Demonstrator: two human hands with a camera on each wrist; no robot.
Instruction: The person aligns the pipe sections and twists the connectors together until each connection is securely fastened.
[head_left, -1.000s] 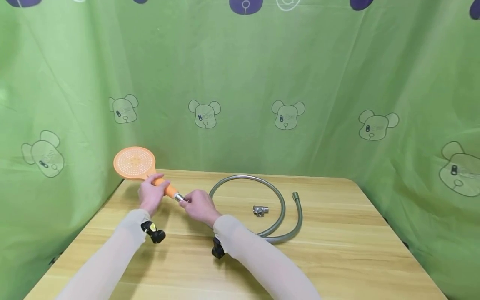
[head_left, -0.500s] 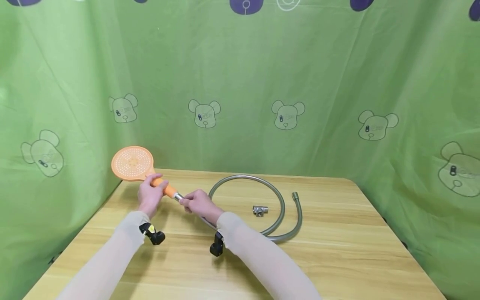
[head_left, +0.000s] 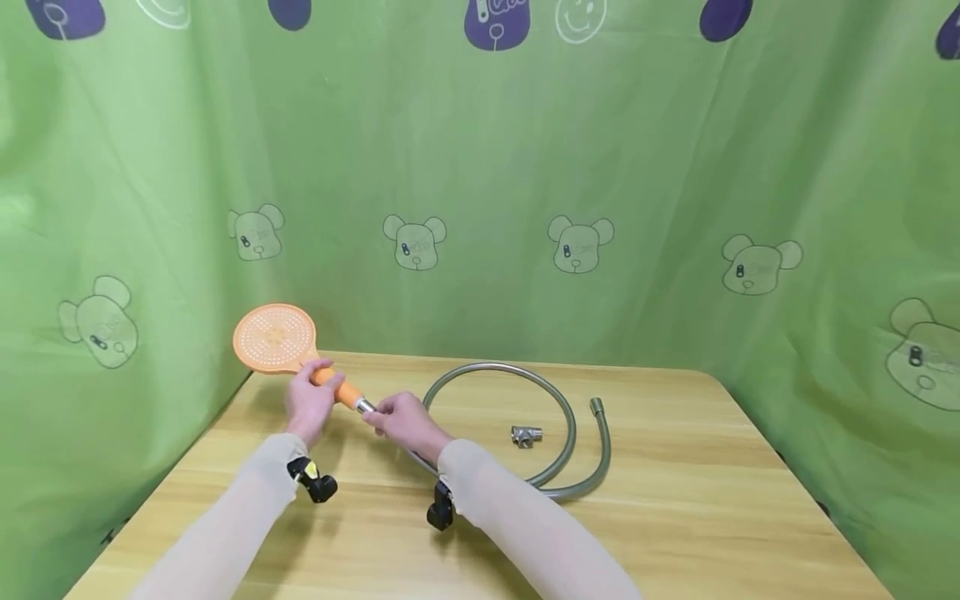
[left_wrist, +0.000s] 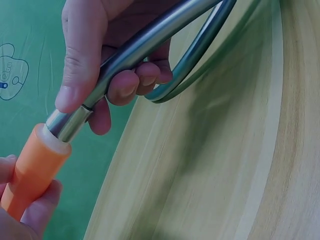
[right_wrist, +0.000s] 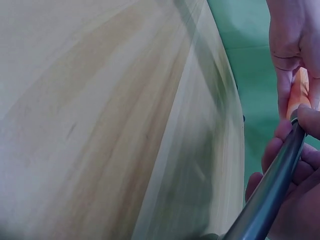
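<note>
An orange shower head (head_left: 274,337) with a round, perforated face is held up over the table's back left. My left hand (head_left: 310,403) grips its handle (left_wrist: 37,162), thumb and fingers on either side. At the handle's lower end, my right hand (head_left: 408,423) pinches the metal end fitting (left_wrist: 70,122) of a grey shower hose (left_wrist: 145,47). That fitting sits right against the pale collar of the handle, in line with it. In the right wrist view the hose (right_wrist: 270,192) runs back across the palm of my right hand.
The rest of the hose (head_left: 567,417) loops over the wooden table (head_left: 675,517), its free end (head_left: 597,407) to the right. A small metal tee fitting (head_left: 526,436) lies inside the loop. A green curtain (head_left: 480,317) stands behind the table.
The head view has tilted up a little, so everything sits slightly lower in it. Both hands keep their hold; the right fingers have shifted slightly around the hose fitting.
</note>
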